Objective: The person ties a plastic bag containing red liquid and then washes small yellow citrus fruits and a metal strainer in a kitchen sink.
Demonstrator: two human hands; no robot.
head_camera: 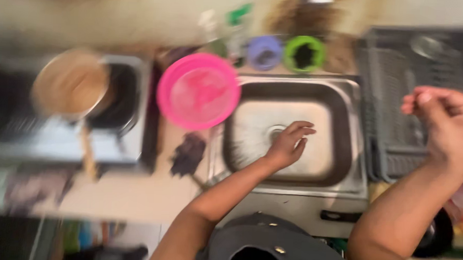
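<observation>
L hand [288,145] fingers [300,129] were loosely spread, empty, hovering over the steel sink [344,166] near its drain [275,132]. R hand [445,121] was curled, blurred, apparently holding nothing, above the grey dish rack [395,64]. Pink bowl [198,91] sat at sink's left edge; looked like a reaching-in step.

One head camera looks steeply down, close above the sink [347,98].
</observation>
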